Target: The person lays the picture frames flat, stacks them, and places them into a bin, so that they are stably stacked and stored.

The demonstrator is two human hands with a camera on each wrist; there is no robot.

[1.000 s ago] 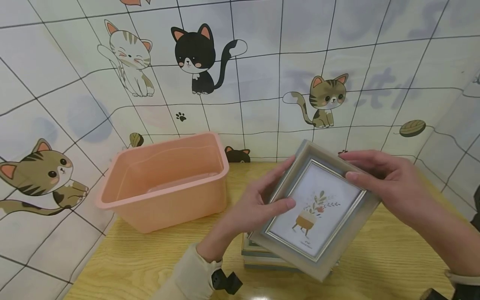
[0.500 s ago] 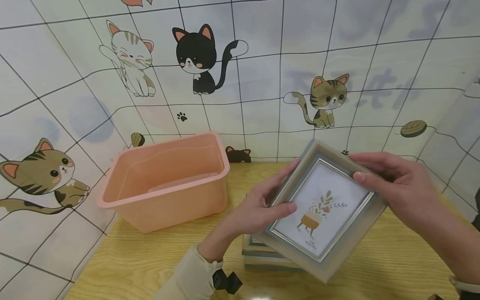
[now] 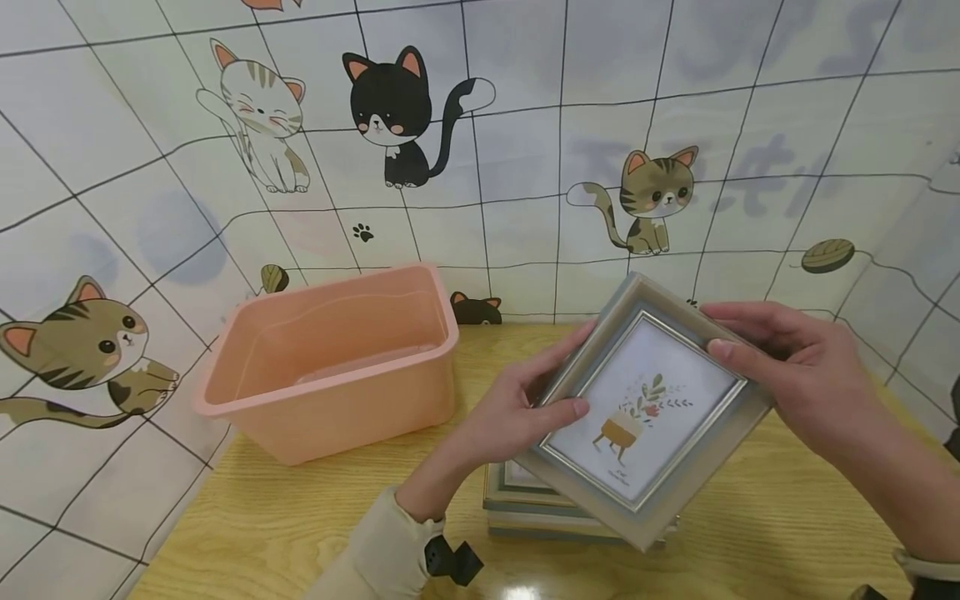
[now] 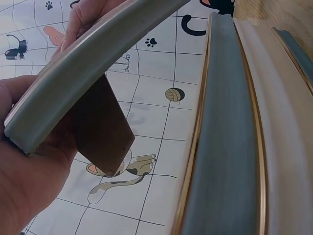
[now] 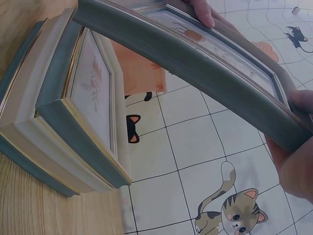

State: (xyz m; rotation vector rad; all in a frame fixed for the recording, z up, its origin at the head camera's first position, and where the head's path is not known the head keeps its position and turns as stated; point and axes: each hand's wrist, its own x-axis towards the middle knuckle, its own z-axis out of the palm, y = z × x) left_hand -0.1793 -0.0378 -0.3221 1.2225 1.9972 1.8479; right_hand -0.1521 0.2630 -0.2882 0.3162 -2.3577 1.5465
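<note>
Both hands hold a grey-beige picture frame [image 3: 652, 417] tilted above the table, its printed plant picture turned up. My left hand [image 3: 517, 417] grips the left edge, thumb on the front and fingers behind. At the upper right edge, my right hand [image 3: 795, 358] pinches the frame with its thumb on the face. A brown stand flap [image 4: 102, 132] juts out from the frame's back in the left wrist view. Beneath the held frame lies a stack of picture frames [image 5: 54, 112] with blue-grey and cream sides, partly hidden from the head view.
A pink plastic basin [image 3: 330, 367] stands on the left of the wooden table [image 3: 300, 517]. Behind the table hangs a white gridded backdrop [image 3: 517, 167] printed with cartoon cats.
The held frame has shifted slightly right and up, and a little more of the stack beneath shows. Both hands keep their hold; the basin has not moved.
</note>
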